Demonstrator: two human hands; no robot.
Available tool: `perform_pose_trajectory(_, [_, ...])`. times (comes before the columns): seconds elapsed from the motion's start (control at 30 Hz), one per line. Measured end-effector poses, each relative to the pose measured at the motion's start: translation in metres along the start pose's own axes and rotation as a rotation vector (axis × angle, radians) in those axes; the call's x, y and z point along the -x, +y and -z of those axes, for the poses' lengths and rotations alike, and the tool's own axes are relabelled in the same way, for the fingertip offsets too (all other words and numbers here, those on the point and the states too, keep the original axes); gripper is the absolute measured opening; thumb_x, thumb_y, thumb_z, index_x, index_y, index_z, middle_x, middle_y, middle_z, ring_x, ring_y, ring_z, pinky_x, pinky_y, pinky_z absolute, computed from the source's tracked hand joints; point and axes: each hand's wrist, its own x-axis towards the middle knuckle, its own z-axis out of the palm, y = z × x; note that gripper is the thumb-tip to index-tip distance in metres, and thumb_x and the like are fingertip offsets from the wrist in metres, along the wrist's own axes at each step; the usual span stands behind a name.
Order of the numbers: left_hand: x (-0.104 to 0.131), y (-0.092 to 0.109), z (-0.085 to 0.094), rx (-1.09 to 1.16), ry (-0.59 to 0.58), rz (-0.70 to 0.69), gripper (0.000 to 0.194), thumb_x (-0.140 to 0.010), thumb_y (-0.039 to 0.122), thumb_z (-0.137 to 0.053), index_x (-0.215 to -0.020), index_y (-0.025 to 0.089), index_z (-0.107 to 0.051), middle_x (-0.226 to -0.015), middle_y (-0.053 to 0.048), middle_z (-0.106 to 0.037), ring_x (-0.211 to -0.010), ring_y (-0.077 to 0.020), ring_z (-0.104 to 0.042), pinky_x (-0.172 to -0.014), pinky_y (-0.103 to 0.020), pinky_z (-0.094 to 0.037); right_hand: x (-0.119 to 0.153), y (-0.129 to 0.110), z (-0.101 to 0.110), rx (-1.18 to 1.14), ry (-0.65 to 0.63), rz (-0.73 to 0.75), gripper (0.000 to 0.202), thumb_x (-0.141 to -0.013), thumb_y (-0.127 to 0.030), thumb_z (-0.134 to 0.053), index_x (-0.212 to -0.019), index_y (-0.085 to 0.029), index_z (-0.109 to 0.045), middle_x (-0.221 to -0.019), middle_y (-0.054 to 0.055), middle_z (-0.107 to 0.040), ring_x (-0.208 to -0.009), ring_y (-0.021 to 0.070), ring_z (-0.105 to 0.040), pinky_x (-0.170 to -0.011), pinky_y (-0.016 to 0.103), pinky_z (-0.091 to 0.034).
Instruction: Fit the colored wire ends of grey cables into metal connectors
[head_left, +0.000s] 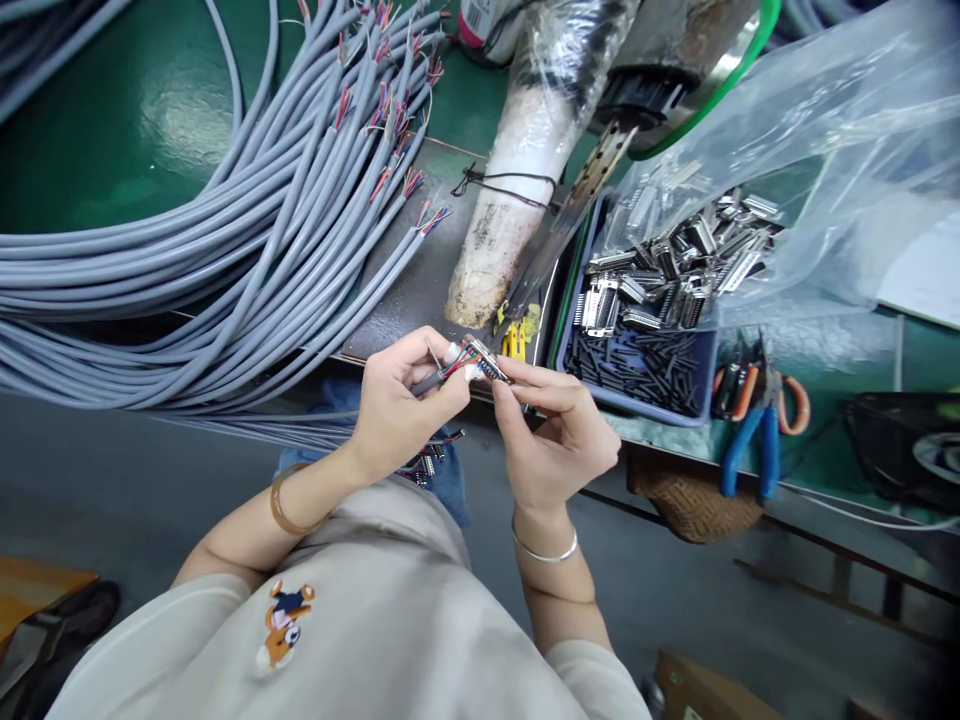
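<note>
My left hand (409,400) pinches the end of a grey cable, white covering showing on its thumb and fingertip. Coloured wires (466,358) fan out from that cable to a metal multi-pin connector (484,357). My right hand (555,425) grips the connector's right end between thumb and fingers. Both hands are just in front of the table edge. Behind them, a soldering iron (559,220) points down toward a yellow object (514,340). Below my left hand, several wired connectors (424,465) hang by my lap.
Many grey cables (247,240) with stripped ends cover the table's left side. At right, a blue bin (637,390) holds loose connectors (675,270) and short black tubes (637,365). Blue-handled pliers (752,440) lie beside it. A whitish wrapped cylinder (510,190) stands behind my hands.
</note>
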Motion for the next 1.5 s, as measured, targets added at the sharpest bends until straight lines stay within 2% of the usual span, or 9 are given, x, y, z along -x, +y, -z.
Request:
perform_pose_trajectory(0.13, [0.002,-0.003,-0.004,-0.065,0.049,-0.031,0.019,-0.079,0.019,-0.075,-0.07,0.019,-0.059,-0.065,0.002,-0.059,-0.062,-0.0094,-0.057,-0.055,-0.018,-0.048,-0.001,0.0,0.0,0.076,0.002,0.085,0.019,-0.084,-0.007,-0.078,-0.091,-0.022,-0.068,-0.102,0.003,-0.082,-0.09,0.0183,-0.08,-0.078,0.031,-0.066])
perform_pose_trajectory(0.47, [0.001,-0.005,-0.008,-0.197,0.101,-0.15,0.017,-0.08,0.015,-0.068,-0.069,0.02,-0.055,-0.062,0.004,-0.057,-0.06,-0.0084,-0.056,-0.053,-0.017,-0.044,-0.002,0.001,-0.001,0.08,-0.005,0.086,0.02,-0.084,-0.007,-0.078,-0.091,-0.022,-0.067,-0.102,0.003,-0.082,-0.089,0.0173,-0.08,-0.076,0.03,-0.066])
perform_pose_trajectory(0.6, [0.0,-0.005,-0.008,-0.242,0.096,-0.207,0.018,-0.081,0.013,-0.066,-0.069,0.02,-0.054,-0.06,0.005,-0.054,-0.06,-0.0081,-0.055,-0.054,-0.017,-0.044,-0.003,0.001,0.0,0.133,-0.01,0.125,0.02,-0.085,-0.009,-0.079,-0.092,-0.023,-0.067,-0.102,0.002,-0.082,-0.088,0.0185,-0.08,-0.076,0.031,-0.066])
perform_pose_trajectory(0.8, [-0.002,-0.007,-0.01,-0.269,0.097,-0.196,0.018,-0.082,0.014,-0.065,-0.07,0.02,-0.053,-0.061,0.005,-0.053,-0.056,-0.0075,-0.052,-0.052,-0.018,-0.041,-0.008,0.004,0.0,0.157,-0.022,0.135,0.019,-0.084,-0.012,-0.08,-0.092,-0.024,-0.068,-0.103,0.001,-0.082,-0.089,0.0177,-0.08,-0.078,0.031,-0.065])
perform_pose_trajectory(1.07, [-0.005,-0.003,-0.009,-0.286,0.085,-0.317,0.016,-0.082,0.014,-0.066,-0.072,0.02,-0.055,-0.063,0.006,-0.057,-0.047,-0.0039,-0.043,-0.043,-0.017,-0.033,-0.013,-0.001,-0.002,0.188,0.015,0.168,0.024,-0.081,-0.008,-0.083,-0.094,-0.025,-0.071,-0.103,0.001,-0.082,-0.09,0.0174,-0.079,-0.081,0.03,-0.066])
perform_pose_trajectory(1.33, [0.0,-0.004,-0.008,-0.194,0.034,-0.095,0.021,-0.079,0.01,-0.065,-0.068,0.02,-0.05,-0.06,0.006,-0.051,-0.054,-0.0066,-0.045,-0.05,-0.018,-0.039,0.0,0.005,0.004,0.291,-0.048,0.296,0.023,-0.082,-0.01,-0.082,-0.093,-0.023,-0.068,-0.107,0.004,-0.083,-0.087,0.0168,-0.081,-0.077,0.025,-0.065])
perform_pose_trajectory(1.5, [0.005,-0.002,-0.005,-0.126,0.005,0.005,0.015,-0.078,0.016,-0.071,-0.069,0.019,-0.059,-0.061,0.004,-0.056,-0.056,-0.0079,-0.051,-0.051,-0.018,-0.042,0.001,0.004,0.007,0.288,0.01,0.284,0.022,-0.083,-0.011,-0.081,-0.094,-0.024,-0.068,-0.103,0.001,-0.083,-0.085,0.016,-0.081,-0.075,0.024,-0.065])
